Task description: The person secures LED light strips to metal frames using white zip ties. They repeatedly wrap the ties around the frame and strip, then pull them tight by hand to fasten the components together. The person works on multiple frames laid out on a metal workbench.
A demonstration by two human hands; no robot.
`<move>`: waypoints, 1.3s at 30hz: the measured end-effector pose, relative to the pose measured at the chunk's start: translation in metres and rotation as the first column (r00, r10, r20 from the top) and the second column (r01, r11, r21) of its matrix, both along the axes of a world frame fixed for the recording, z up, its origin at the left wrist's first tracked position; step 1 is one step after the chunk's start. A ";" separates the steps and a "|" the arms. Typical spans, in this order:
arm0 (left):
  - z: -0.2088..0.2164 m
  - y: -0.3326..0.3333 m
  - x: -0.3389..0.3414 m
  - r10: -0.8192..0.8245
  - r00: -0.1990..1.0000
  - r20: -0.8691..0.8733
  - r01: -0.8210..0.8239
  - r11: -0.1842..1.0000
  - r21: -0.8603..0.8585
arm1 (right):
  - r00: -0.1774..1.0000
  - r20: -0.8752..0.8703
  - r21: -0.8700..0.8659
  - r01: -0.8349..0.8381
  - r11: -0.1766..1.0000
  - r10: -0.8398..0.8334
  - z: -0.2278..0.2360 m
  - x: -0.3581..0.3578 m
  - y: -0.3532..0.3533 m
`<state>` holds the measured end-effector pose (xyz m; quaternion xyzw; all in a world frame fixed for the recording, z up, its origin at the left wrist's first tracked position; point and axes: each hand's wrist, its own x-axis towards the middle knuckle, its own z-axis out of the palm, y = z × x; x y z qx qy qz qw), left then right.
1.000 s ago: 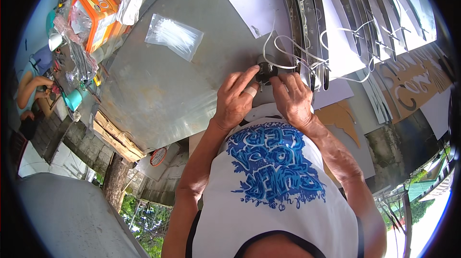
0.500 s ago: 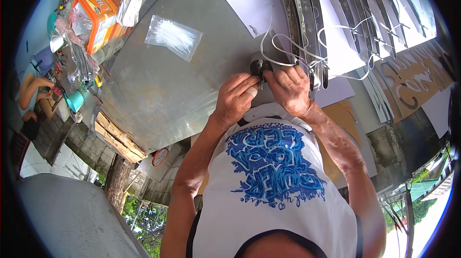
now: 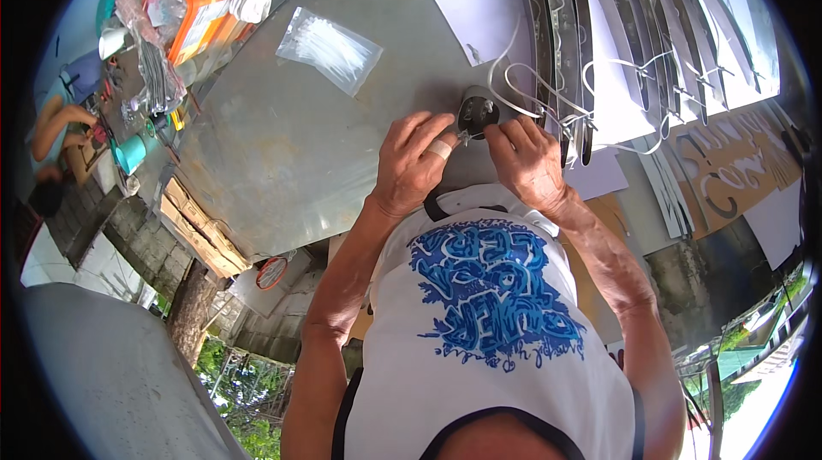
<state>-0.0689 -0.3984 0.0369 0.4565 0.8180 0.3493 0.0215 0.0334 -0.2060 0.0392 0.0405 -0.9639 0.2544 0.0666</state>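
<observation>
A small dark round part (image 3: pixel 476 109), drum-shaped with a paler face, sits on the grey metal table (image 3: pixel 282 152) just beyond the person's chest. The left hand (image 3: pixel 409 164), a plaster on one finger, has its fingers (image 3: pixel 438 150) curled narrow against the part's near edge; the right hand (image 3: pixel 531 160) pinches at it from the other side. White wires (image 3: pixel 548 87) loop away from the part across dark strips (image 3: pixel 556 23). A clear plastic bag (image 3: pixel 330 49) lies well apart, near an orange box (image 3: pixel 193 2)
</observation>
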 end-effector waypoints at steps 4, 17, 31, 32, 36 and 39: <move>-0.005 -0.010 0.010 0.059 0.998 0.022 -0.058 0.998 -0.020 | 0.999 0.024 0.007 -0.032 0.999 0.032 0.003 0.003 -0.006; -0.012 -0.008 0.033 0.299 0.941 0.161 -0.302 0.953 -0.002 | 0.930 0.197 0.240 -0.351 0.905 0.309 0.042 -0.031 -0.009; -0.010 -0.011 0.017 0.290 0.913 0.287 -0.312 0.949 0.032 | 0.853 0.249 0.221 -0.511 0.831 0.459 0.052 -0.082 -0.005; -0.010 -0.010 0.017 0.289 0.912 0.292 -0.314 0.949 0.039 | 0.851 0.264 0.220 -0.512 0.830 0.455 0.053 -0.086 -0.005; -0.017 -0.012 0.020 0.269 0.899 0.346 -0.305 0.951 0.053 | 0.784 0.372 0.053 -0.552 0.832 0.496 0.041 -0.082 0.000; -0.019 -0.014 0.021 0.271 0.865 0.422 -0.319 0.947 0.045 | 0.783 0.381 0.014 -0.536 0.844 0.491 0.042 -0.081 -0.002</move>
